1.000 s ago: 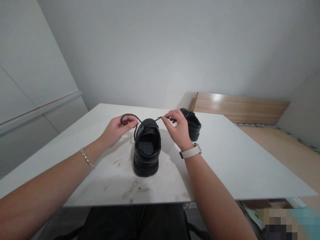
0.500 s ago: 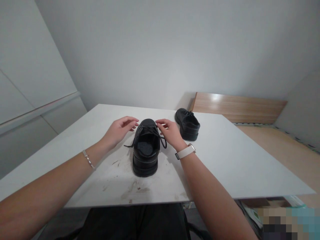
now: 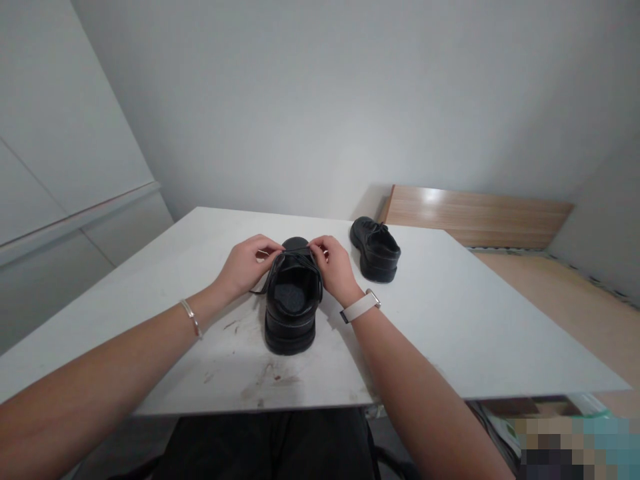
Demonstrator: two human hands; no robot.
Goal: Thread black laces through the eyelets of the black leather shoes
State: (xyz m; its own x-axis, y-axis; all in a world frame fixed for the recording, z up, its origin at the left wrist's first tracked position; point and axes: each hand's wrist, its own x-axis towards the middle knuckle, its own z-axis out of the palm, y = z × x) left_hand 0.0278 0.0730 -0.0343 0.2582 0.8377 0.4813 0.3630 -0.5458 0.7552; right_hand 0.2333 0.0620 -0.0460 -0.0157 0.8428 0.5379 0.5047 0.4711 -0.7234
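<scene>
On the tabletop before you, near shoe, upright, toe pointing away | its black lace strung across the throat, not yet tied | your left hand and right hand, each grip narrow, apparently pinching it | far shoe, beyond at right, apparently already tied

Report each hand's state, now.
Left hand: closed, pinching the lace over the near shoe.
Right hand: closed, pinching the lace too.
</scene>
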